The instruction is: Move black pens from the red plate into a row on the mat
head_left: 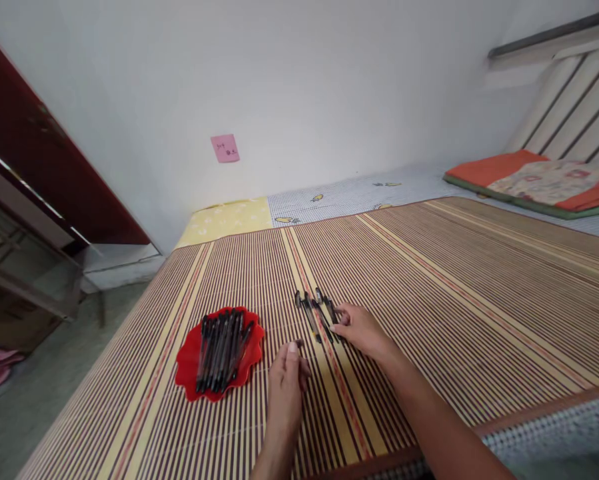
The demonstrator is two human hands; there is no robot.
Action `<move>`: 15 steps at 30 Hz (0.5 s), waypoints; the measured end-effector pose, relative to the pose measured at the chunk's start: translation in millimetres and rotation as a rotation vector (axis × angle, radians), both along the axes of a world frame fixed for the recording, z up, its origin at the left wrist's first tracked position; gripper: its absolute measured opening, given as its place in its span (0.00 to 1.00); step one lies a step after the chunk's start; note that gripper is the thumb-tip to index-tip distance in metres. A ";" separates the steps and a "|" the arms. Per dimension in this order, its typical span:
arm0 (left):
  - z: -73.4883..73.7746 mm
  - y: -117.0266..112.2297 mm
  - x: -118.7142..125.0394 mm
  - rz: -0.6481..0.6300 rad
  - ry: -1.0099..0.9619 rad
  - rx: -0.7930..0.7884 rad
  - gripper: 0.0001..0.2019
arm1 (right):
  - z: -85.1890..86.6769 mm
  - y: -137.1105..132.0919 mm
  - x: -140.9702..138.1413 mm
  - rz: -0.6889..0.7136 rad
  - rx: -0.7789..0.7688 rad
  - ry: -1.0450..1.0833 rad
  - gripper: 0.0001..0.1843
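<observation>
Clearly slim and dark, a few loose pens (322, 321) lie on the striped mat (429, 320) at one o'clock from the left hand (286, 375), their long barrels slanting from eleven towards five. One shows a touch of yellow near its lower end; short black pieces, perhaps caps, sit by their tops, too small to be sure. The right hand (365, 331) comes in at three o'clock of these pens, thumb and fingers narrow against the nearest one; whether they pinch it, I cannot tell. The left fingers curl loosely near the thumb, and I cannot tell if they hold anything. At nine o'clock from that hand, a scalloped red dish (186, 363) bears a bundle of similar black pens (220, 352), packed side by side, barrels slightly glossy.
</observation>
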State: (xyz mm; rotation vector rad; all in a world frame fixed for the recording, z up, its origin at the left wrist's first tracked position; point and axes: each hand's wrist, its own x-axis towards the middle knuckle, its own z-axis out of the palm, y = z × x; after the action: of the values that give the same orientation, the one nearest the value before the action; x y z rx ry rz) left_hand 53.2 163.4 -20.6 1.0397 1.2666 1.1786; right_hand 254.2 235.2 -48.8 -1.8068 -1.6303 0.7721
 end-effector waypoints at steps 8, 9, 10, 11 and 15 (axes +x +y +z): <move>-2.5 0.5 0.9 0.005 -0.011 0.006 0.27 | 5.0 -0.6 -0.6 -0.048 -0.015 -0.048 0.24; -2.5 0.6 1.0 0.004 -0.010 0.007 0.27 | 6.3 -0.7 -1.2 -0.046 -0.016 -0.063 0.23; -2.4 0.7 1.0 0.002 -0.008 0.010 0.27 | 7.7 -1.0 -1.9 -0.041 -0.016 -0.081 0.22; -2.4 0.8 1.0 0.000 -0.009 0.011 0.27 | 9.2 -1.5 -2.7 -0.033 -0.014 -0.099 0.20; -3.2 0.7 0.8 -0.021 -0.015 0.011 0.27 | 15.9 -4.4 -5.5 0.002 -0.009 -0.140 0.14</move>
State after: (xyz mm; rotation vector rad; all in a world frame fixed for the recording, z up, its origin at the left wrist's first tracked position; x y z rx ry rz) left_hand 54.0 164.0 -23.8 1.0476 1.2357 1.1765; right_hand 248.7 230.9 -32.9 -1.9033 -1.7190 0.6673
